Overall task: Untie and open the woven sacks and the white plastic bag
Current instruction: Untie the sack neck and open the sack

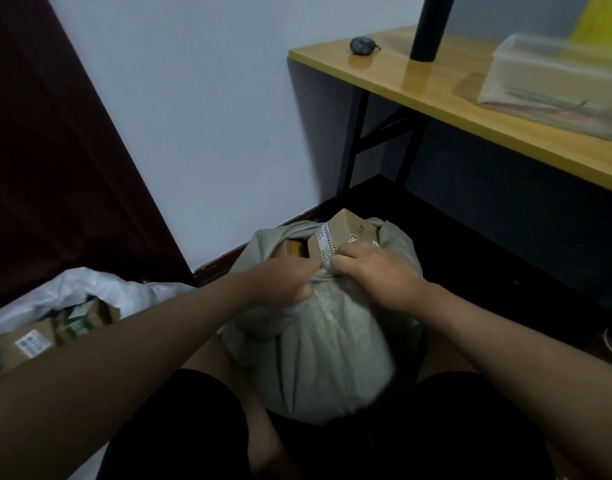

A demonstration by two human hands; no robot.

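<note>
**Both hands bunched on the neck of the grey-green sack**

Seated low, knees apart, with the grey-green woven sack (pixel 318 344) wedged between the legs on the floor. Left hand (pixel 286 280) curled tight, its grip closed on gathered fabric at the sack's neck. Right hand (pixel 373 271) just beside it, fingers bent inward and pinching the same gathered knot of material; fingertips of both hidden in the folds. Sack mouth already partly agape behind the knuckles, with a brown cardboard box (pixel 342 233) bearing a striped white label poking up out of it, and a second box edge dimly seen to its left.

To the left, resting on the floor against the left forearm: the white plastic bag (pixel 90 289), its mouth spread wide, several labelled cartons (pixel 38 341) exposed inside.

Upper right: a yellow-topped surface (pixel 446 88) on black legs, carrying a small dark round object (pixel 362 46), a black cylinder (pixel 430 29) standing upright, and a clear plastic-wrapped packet (pixel 553 84). Pale wall behind; dark door panel at far left.
</note>
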